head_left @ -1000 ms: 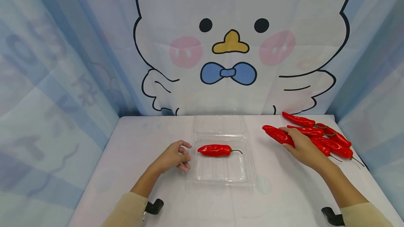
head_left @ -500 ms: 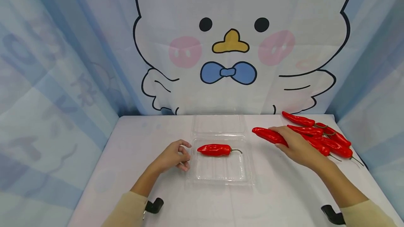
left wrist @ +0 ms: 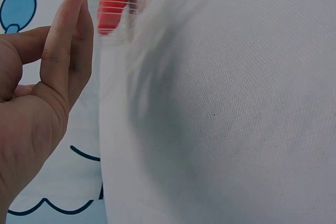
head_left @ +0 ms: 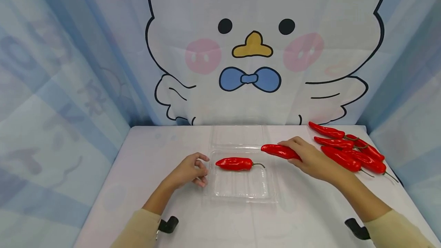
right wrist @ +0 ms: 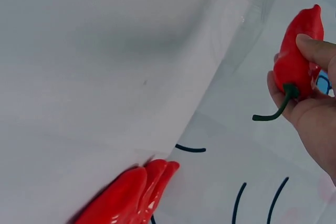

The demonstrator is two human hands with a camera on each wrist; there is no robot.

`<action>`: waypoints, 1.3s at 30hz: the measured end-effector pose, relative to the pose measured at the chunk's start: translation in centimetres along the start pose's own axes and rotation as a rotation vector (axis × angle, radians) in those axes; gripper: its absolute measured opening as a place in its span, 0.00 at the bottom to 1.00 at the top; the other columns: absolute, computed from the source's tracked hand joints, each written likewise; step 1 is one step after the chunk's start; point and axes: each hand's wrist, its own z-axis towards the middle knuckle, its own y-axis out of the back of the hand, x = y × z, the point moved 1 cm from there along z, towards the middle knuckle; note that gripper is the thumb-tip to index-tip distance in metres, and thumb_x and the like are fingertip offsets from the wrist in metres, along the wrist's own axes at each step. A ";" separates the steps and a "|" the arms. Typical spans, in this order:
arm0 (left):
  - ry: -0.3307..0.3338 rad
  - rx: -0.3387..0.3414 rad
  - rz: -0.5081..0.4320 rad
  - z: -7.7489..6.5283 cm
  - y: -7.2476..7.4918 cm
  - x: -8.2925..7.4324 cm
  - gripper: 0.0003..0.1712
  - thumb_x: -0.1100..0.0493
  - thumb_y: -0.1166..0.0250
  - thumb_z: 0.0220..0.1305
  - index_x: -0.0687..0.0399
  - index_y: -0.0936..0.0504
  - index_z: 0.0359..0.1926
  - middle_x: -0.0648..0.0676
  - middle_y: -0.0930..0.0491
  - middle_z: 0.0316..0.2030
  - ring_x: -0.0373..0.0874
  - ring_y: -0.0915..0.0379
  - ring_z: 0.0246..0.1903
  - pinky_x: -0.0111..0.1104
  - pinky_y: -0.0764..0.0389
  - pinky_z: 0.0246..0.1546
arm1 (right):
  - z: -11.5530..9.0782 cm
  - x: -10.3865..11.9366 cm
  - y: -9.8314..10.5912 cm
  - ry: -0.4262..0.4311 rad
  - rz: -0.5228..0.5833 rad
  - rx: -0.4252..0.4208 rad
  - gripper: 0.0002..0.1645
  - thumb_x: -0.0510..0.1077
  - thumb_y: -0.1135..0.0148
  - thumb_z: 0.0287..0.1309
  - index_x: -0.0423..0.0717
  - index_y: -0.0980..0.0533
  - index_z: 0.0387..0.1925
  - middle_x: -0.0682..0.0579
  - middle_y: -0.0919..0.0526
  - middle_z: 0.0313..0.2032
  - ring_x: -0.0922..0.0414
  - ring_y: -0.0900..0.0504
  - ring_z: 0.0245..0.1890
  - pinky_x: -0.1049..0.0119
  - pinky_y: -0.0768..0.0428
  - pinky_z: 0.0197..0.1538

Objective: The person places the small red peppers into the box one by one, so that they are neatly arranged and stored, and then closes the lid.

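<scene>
A fine-woven white cloth [head_left: 117,186] spread under a clear plastic box [head_left: 241,186]. Right of the box lay glossy red peppers [head_left: 341,159]. Near its far right corner, the right hand [head_left: 308,160] gripped a smooth, tapered pepper [head_left: 277,150]; just left of the box, the left hand [head_left: 187,171] held nothing, fingers loosely bent. Another pepper [head_left: 236,164] lay inside the box.

Pepper [head_left: 234,164] in container [head_left: 241,191], pile [head_left: 360,157] right

Peppers [head_left: 234,164] are red, stems [right wrist: 291,92] green, the tabletop [head_left: 220,223] white, the printed bow [head_left: 249,79] blue.
</scene>
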 end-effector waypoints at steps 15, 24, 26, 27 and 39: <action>0.008 -0.003 0.007 0.1 -0.2 0.2 0.23 0.69 0.36 0.70 0.64 0.30 0.64 0.60 0.22 0.36 0.47 0.14 0.26 0.38 0.10 0.28 | 1.6 2.1 -1.0 0.044 0.020 0.104 0.36 0.40 0.25 0.58 0.52 0.26 0.67 0.48 0.20 0.54 0.52 0.20 0.51 0.57 0.10 0.48; 0.006 0.001 0.004 0.2 0.0 0.1 0.24 0.70 0.37 0.69 0.64 0.30 0.64 0.60 0.22 0.35 0.47 0.14 0.25 0.37 0.10 0.28 | 2.6 3.4 -1.9 0.057 0.015 0.129 0.36 0.42 0.25 0.58 0.47 0.26 0.67 0.49 0.17 0.54 0.54 0.19 0.52 0.57 0.11 0.53; 0.001 0.002 0.007 0.2 0.0 0.1 0.24 0.70 0.37 0.69 0.64 0.30 0.64 0.60 0.21 0.35 0.47 0.14 0.25 0.37 0.10 0.28 | 2.8 3.6 -2.1 0.057 0.013 0.133 0.36 0.43 0.24 0.58 0.47 0.26 0.67 0.49 0.17 0.55 0.53 0.19 0.52 0.56 0.11 0.53; -0.001 0.002 0.007 0.2 0.0 0.1 0.24 0.70 0.37 0.69 0.64 0.30 0.64 0.60 0.21 0.35 0.47 0.14 0.25 0.37 0.10 0.28 | 2.9 3.7 -2.2 0.056 0.014 0.135 0.36 0.43 0.24 0.58 0.47 0.26 0.67 0.49 0.17 0.55 0.53 0.19 0.53 0.56 0.11 0.53; -0.002 0.002 0.017 0.1 0.1 0.1 0.23 0.69 0.38 0.71 0.64 0.30 0.65 0.60 0.21 0.36 0.47 0.14 0.25 0.37 0.10 0.28 | 4.0 4.9 -2.9 0.070 0.074 0.198 0.35 0.44 0.26 0.60 0.48 0.26 0.68 0.49 0.18 0.59 0.52 0.20 0.57 0.56 0.12 0.55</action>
